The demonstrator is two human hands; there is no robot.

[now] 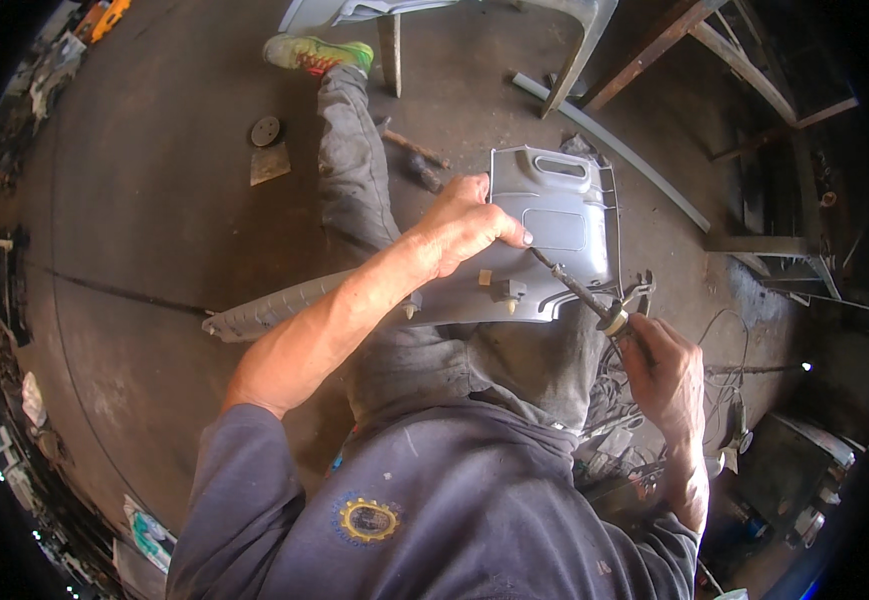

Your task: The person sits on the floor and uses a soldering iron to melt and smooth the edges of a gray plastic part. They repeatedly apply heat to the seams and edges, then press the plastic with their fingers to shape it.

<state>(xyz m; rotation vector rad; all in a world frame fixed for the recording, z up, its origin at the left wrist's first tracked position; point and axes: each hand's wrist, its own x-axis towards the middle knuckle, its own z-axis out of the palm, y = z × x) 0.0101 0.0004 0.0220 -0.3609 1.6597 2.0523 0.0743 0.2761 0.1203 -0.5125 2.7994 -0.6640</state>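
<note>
A long grey moulded plastic panel (pixel 554 185), with an oval slot and pale fastener tabs, lies across my thighs. My left hand (pixel 469 225) grips it at its upper left edge, thumb pressing on its face. My right hand (pixel 659 365) holds a soldering iron (pixel 584 295) by its handle, with the thin tip on the panel just below my left thumb. Whether the tip touches the plastic is hard to tell. The panel's narrower section (pixel 244 318) runs left beneath my left forearm.
My outstretched leg and green shoe (pixel 314 55) rest on the dirty floor, beside a hammer (pixel 414 150) and a round metal disc (pixel 265 131). Rusty frames (pixel 654 55) and a grey strip (pixel 634 160) are at upper right. Loose cables (pixel 734 330) and tools lie at my right.
</note>
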